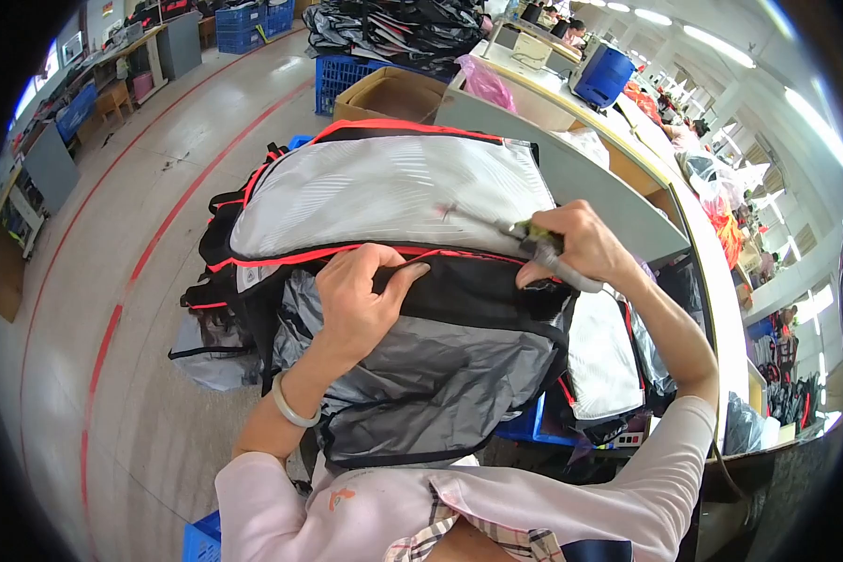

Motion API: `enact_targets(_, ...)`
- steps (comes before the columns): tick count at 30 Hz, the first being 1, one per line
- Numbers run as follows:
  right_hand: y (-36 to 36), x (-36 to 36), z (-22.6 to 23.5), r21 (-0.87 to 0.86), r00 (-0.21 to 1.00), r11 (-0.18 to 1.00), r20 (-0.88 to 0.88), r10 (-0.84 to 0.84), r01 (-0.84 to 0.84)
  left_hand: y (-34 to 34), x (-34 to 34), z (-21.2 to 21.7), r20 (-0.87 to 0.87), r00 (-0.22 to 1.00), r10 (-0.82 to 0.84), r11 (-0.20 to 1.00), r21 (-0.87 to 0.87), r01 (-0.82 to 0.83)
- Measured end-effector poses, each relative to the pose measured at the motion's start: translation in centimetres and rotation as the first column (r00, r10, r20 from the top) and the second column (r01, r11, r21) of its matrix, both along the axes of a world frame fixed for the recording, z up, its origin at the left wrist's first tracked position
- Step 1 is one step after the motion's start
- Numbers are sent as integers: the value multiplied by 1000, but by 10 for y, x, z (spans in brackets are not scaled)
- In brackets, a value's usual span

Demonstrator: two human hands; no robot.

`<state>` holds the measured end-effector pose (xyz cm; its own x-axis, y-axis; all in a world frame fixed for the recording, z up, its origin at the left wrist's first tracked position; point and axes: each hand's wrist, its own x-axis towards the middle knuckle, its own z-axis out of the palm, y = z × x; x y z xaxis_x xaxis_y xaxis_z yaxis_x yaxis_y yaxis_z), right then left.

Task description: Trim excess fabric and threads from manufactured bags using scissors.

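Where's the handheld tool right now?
In the head view, just right of centre, the tool is in the right hand, its blurred tip over the red-edged white panel.

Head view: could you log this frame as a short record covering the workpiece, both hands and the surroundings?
Workpiece: black bag with white patterned panel and red trim
Near side: crumpled silvery-grey fabric, toward the person's body
Left hand: pinching at the bag's red-trimmed black edge
Right hand: gripping a slim grey-and-green tool; tip blurred, over the white panel
Left wrist: pale ring-shaped bracelet
Beyond: open brown cardboard box, blue plastic crate
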<state>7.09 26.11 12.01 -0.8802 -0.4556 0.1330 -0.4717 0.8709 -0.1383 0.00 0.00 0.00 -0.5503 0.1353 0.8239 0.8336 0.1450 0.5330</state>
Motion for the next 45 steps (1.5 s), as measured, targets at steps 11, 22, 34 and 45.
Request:
enact_targets(11, -38, -4, -68, -202, 962, 944, -26, -271, 261, -5, -26, -33, 94, 993, -65, 930, -355, 94)
enact_targets(22, 18, 14, -147, -832, 889, 328, 375, -263, 448, -95, -10, 31, 133, 988, -75, 745, -651, 144)
enact_targets(34, -88, -62, -91, -913, 930, 306, 329, 162, 269, -61, 5, 51, -79, 991, -113, 816, -576, 47)
enact_targets(45, -104, -59, -73, -756, 987, 653, 129, 96, 35, -65, -11, 28, 244, 969, 32, 872, -481, 92)
